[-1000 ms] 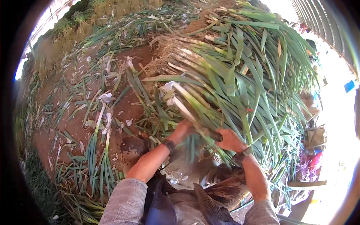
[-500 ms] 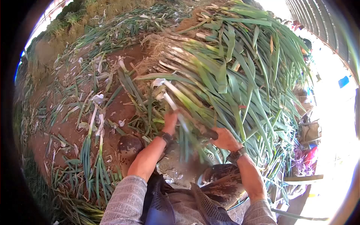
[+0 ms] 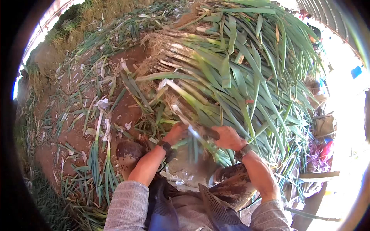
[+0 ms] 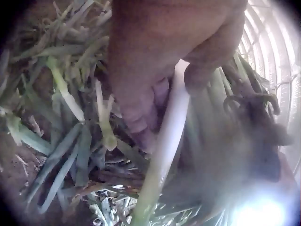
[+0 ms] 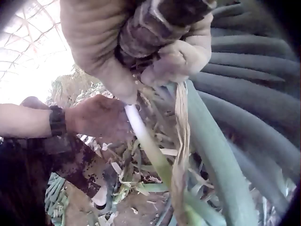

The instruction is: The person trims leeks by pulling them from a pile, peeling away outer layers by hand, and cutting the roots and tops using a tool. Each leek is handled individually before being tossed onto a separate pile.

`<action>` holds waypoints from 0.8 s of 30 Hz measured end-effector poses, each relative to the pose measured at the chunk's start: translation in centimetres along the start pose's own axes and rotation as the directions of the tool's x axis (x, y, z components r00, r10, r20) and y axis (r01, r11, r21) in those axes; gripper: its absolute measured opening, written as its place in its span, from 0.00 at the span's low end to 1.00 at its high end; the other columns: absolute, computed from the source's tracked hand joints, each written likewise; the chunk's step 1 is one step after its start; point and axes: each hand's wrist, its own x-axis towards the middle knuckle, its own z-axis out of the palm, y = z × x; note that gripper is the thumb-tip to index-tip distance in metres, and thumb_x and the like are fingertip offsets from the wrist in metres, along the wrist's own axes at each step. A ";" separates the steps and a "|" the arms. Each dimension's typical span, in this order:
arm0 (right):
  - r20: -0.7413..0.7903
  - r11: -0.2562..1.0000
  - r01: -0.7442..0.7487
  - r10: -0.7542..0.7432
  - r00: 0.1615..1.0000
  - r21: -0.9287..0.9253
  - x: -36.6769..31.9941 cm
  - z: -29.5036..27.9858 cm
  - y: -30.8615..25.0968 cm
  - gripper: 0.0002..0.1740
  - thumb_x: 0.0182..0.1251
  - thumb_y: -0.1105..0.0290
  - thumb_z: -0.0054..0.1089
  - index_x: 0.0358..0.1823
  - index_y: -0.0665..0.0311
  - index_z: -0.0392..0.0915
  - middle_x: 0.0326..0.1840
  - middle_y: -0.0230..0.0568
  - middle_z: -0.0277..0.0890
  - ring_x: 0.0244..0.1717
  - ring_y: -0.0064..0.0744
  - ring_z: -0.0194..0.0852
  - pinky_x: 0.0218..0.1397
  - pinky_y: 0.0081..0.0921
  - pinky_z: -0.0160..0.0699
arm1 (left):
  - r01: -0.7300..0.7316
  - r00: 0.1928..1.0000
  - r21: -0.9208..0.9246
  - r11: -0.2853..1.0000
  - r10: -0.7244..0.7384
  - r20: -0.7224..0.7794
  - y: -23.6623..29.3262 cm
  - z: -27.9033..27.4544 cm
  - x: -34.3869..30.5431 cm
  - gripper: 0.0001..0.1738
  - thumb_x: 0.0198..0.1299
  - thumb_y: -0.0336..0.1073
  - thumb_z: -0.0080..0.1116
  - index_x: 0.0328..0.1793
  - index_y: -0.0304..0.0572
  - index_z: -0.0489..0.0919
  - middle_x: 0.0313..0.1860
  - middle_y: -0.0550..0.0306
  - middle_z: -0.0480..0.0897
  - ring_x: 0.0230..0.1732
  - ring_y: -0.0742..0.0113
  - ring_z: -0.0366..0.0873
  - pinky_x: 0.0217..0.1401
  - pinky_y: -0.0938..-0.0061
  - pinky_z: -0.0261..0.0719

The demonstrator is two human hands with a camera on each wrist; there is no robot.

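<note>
My left hand (image 3: pixel 176 133) grips a leek (image 4: pixel 170 125) by its white shaft. The roots point up and away, and the green leaves hang down towards my knees. To the right, my right hand (image 3: pixel 228 138) holds a dark, wrapped handle (image 5: pixel 157 28) of a tool whose working end is not plain to see. Below the thumb and finger of that hand hang a withered tan leaf (image 5: pixel 180 155) and a broad green leaf (image 5: pixel 216 150). Close ahead, another white-stemmed leek (image 3: pixel 185 93) lies on the edge of a big pile of leeks (image 3: pixel 250 73).
Two peeled leeks (image 3: pixel 96 140) lie on the brown soil (image 3: pixel 131 111) to the left, among scattered leaf scraps. My muddy knees (image 3: pixel 129 156) flank the work. At the far right stand a box (image 3: pixel 324 125) and purple string (image 3: pixel 319 159).
The left hand slid up the leek's white shaft, then came back down towards me. My right hand has shifted slightly left, still holding the dark handle. The view has turned a little.
</note>
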 end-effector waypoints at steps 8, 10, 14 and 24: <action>-0.083 0.998 0.000 -0.005 0.997 -0.066 -2.1 -0.5 -0.2 0.25 0.53 0.63 0.66 0.54 0.60 0.79 0.43 0.54 0.82 0.46 0.59 0.79 0.48 0.48 0.78 | 0.052 0.996 -0.176 0.983 -0.037 0.087 1.4 0.6 -1.0 0.24 0.72 0.48 0.43 0.62 0.36 0.73 0.52 0.48 0.79 0.57 0.46 0.80 0.61 0.51 0.80; -0.093 0.991 0.041 -0.053 0.994 -0.125 -2.4 -0.2 -0.3 0.24 0.53 0.63 0.67 0.53 0.60 0.79 0.42 0.53 0.81 0.45 0.58 0.80 0.47 0.48 0.79 | 0.066 0.991 -0.200 0.978 -0.041 0.124 1.2 0.3 -0.6 0.24 0.72 0.47 0.43 0.63 0.36 0.72 0.52 0.47 0.79 0.57 0.45 0.80 0.62 0.49 0.79; -0.074 0.997 0.022 -0.028 0.997 -0.078 -2.5 -0.1 -0.7 0.24 0.51 0.63 0.69 0.50 0.61 0.79 0.42 0.54 0.81 0.45 0.57 0.80 0.46 0.48 0.79 | -0.075 0.984 -0.156 0.985 0.098 0.150 1.7 0.7 -1.9 0.24 0.72 0.47 0.41 0.63 0.38 0.68 0.56 0.44 0.76 0.56 0.42 0.79 0.58 0.44 0.80; -0.217 0.964 0.261 -0.267 0.939 -0.057 -1.6 0.1 -1.7 0.27 0.48 0.70 0.69 0.53 0.65 0.78 0.45 0.53 0.81 0.45 0.56 0.81 0.46 0.46 0.81 | -0.045 0.995 -0.341 0.939 0.072 0.065 4.8 1.8 -3.9 0.15 0.70 0.49 0.46 0.49 0.47 0.73 0.39 0.54 0.79 0.43 0.55 0.81 0.49 0.50 0.82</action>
